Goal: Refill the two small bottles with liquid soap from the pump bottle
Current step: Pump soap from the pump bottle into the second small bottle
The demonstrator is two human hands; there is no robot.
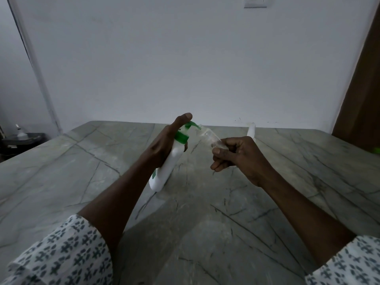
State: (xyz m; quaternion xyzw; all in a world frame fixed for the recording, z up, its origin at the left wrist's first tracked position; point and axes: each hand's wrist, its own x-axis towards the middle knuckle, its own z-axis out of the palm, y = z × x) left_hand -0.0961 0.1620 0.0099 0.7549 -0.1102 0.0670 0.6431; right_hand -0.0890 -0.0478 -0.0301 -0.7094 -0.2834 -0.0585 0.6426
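Note:
My left hand [164,140] grips a white pump bottle [168,165] with a green collar and pump head, tilted to the right above the table, thumb raised over the pump top. My right hand [232,155] holds a small clear bottle [209,137], tilted, its open mouth against the green spout. Another small white bottle [251,130] stands at the far edge of the table near the wall, partly behind my right hand.
The grey marble table [102,171] stretches to a white wall. A dark stand with a small white item [20,134] sits off the table's left. A brown door [362,95] rises at the right. A green speck [377,150] lies at the right edge.

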